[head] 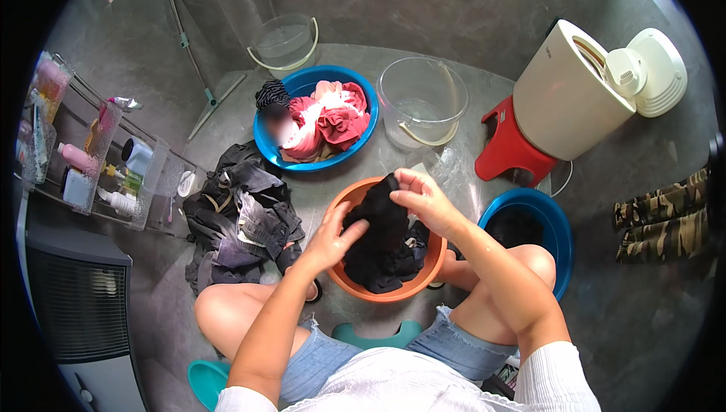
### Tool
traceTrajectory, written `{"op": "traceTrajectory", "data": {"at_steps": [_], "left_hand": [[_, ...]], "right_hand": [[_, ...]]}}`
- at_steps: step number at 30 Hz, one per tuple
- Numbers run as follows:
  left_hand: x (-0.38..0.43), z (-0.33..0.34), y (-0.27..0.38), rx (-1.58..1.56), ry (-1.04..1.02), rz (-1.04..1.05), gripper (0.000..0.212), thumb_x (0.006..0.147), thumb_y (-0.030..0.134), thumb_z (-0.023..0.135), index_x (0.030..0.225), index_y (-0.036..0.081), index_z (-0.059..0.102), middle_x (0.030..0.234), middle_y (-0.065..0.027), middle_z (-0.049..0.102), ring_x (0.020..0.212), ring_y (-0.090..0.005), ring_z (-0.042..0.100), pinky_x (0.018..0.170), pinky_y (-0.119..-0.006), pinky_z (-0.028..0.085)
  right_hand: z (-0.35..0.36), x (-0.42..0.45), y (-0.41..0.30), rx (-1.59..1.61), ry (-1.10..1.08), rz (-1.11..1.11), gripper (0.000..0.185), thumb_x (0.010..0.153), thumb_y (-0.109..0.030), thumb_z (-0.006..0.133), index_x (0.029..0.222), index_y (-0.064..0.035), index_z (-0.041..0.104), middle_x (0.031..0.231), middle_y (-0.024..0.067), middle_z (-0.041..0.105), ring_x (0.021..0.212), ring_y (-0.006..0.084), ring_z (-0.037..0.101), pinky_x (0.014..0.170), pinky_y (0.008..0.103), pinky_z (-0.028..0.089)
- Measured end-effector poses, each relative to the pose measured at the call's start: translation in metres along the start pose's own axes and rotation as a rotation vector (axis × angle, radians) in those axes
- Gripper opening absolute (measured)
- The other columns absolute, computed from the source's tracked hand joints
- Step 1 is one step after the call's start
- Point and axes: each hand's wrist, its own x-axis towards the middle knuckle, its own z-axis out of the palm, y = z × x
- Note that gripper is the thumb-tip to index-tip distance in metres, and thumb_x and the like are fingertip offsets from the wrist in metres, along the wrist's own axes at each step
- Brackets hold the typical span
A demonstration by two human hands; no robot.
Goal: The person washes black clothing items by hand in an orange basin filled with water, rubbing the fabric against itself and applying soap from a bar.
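Note:
An orange plastic basin (435, 267) stands on the floor between my knees with dark clothes in it. My right hand (422, 199) pinches the upper edge of a black garment (377, 230) and lifts that part above the basin. On the garment's other side, my left hand (334, 242) has its thumb and fingers spread. Its fingertips are at the cloth's left edge; whether they touch it is unclear. A smaller crumpled dark piece (417, 244) lies at the basin's right side, partly covered by the black garment.
Dark clothes (244, 213) are heaped on the floor at left. Ahead stand a blue basin (371, 111) of red and pink clothes and a clear bucket (422, 103). At right are another blue basin (561, 242) and a white spin dryer (573, 94) on a red stand (505, 145).

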Motion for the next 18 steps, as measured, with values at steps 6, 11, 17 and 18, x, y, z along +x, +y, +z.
{"op": "traceTrajectory", "data": {"at_steps": [6,11,17,18], "left_hand": [[0.014,-0.039,0.093,-0.398,-0.167,-0.045,0.052,0.130,0.034,0.091,0.166,-0.002,0.087,0.143,-0.0114,0.097,0.130,-0.0294,0.091,0.124,-0.041,0.067],[0.024,-0.078,0.141,-1.531,-0.116,-0.151,0.024,0.135,0.017,0.072,0.148,0.002,0.086,0.137,-0.0087,0.097,0.123,-0.0194,0.093,0.122,-0.041,0.073],[0.029,-0.072,0.131,-1.680,-0.163,-0.167,0.021,0.145,0.026,0.068,0.157,0.014,0.081,0.140,0.0017,0.089,0.131,-0.0120,0.086,0.118,-0.035,0.071],[0.031,-0.073,0.127,-1.589,-0.080,-0.220,0.021,0.145,0.027,0.069,0.156,0.015,0.081,0.139,0.0019,0.088,0.131,-0.0113,0.086,0.118,-0.035,0.070]], "right_hand": [[-0.002,0.008,0.012,-0.077,-0.057,-0.132,0.043,0.120,-0.007,0.099,0.154,-0.0027,0.073,0.147,0.0037,0.086,0.130,0.0108,0.085,0.112,0.0331,0.070],[-0.019,0.006,0.031,-0.418,-0.003,0.106,0.070,0.110,-0.017,0.116,0.160,-0.0056,0.068,0.144,0.0056,0.081,0.131,0.0142,0.084,0.115,0.0350,0.071],[0.015,0.003,0.064,-0.475,-0.107,-0.199,0.052,0.132,-0.047,0.092,0.162,-0.0054,0.084,0.155,0.0063,0.085,0.145,0.0184,0.077,0.127,0.0447,0.064],[0.023,0.017,0.063,-0.320,-0.064,-0.120,0.040,0.136,-0.040,0.086,0.156,-0.0045,0.087,0.148,0.0030,0.088,0.141,0.0143,0.078,0.123,0.0421,0.065]]}}
